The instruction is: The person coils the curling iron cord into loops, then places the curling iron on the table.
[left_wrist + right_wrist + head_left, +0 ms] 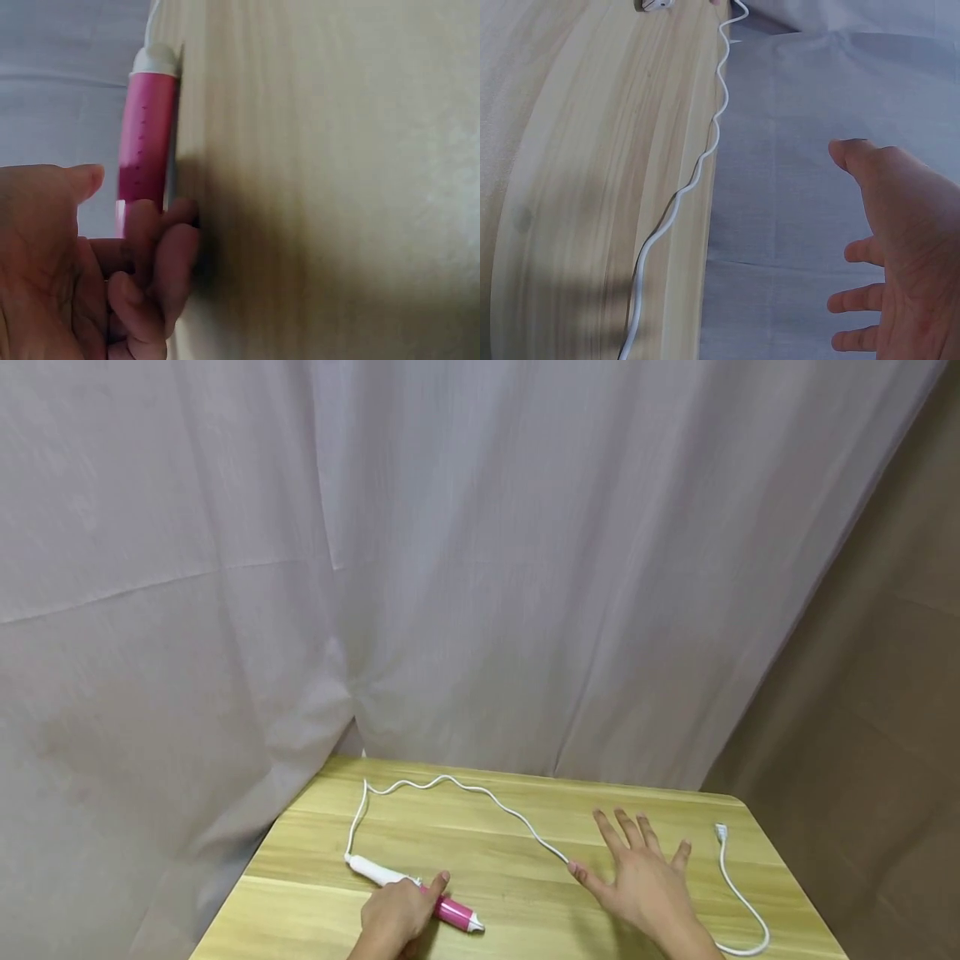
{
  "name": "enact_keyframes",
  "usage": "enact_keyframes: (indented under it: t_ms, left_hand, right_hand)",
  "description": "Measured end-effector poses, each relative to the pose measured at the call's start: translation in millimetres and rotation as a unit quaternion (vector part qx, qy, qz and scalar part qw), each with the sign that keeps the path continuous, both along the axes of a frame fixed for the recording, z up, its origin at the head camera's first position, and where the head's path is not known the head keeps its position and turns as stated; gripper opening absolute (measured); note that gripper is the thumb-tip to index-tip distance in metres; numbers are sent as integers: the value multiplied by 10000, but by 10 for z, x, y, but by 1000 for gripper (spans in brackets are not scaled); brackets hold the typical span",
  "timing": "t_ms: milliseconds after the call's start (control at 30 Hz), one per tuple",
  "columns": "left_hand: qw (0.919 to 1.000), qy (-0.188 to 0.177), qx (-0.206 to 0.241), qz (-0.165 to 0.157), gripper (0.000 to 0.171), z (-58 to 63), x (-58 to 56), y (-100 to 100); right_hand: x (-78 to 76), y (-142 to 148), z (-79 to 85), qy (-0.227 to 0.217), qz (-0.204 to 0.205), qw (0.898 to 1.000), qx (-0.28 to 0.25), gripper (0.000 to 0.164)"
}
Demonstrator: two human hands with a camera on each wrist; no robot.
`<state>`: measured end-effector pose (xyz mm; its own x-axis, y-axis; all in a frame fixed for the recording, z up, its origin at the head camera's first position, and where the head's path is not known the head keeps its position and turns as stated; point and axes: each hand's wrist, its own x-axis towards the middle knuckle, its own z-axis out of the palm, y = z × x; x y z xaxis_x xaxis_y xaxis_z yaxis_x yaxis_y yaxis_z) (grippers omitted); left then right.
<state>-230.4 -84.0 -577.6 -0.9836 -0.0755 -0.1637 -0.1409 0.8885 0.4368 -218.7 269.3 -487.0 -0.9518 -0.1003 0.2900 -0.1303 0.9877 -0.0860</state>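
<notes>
A pink-and-white hair straightener (pixel 455 912) lies slantwise near the table's front, its white handle (pixel 373 870) to the left. My left hand (pixel 397 912) is over its middle. In the left wrist view, loosely bent fingers (pixel 172 262) overlap the pink barrel (pixel 146 135), while the thumb stands away from it. From the handle a white cord (pixel 480 790) runs along the back of the table toward my right hand (pixel 648 889). That hand is above the table with fingers spread, holding nothing; its thumb tip overlaps the cord in the head view.
The cord's plug (pixel 721 832) lies at the right of the wooden table (pixel 525 893), with a loop of cord in front of it. Grey curtains (pixel 480 593) hang behind the table, and a brownish one (pixel 862 693) hangs at the right.
</notes>
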Motion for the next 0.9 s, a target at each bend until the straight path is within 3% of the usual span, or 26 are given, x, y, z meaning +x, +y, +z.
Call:
enact_keyframes:
  t_ms: [133, 367, 667, 900]
  left_hand:
    - [9997, -58, -85, 226, 77, -58, 21, 25]
    - [9994, 142, -47, 310, 54, -23, 31, -37]
    - [9972, 259, 613, 347, 42, -82, 39, -181]
    - [9882, 499, 1421, 295, 28, -78, 152, -337]
  right_hand:
    - [32, 8, -59, -33, -28, 9999, -94, 97]
    - [4, 38, -88, 47, -29, 9998, -182, 99]
    - [-6, 15, -84, -25, -9, 9999, -164, 101]
    - [4, -18, -84, 24, 22, 9999, -148, 99]
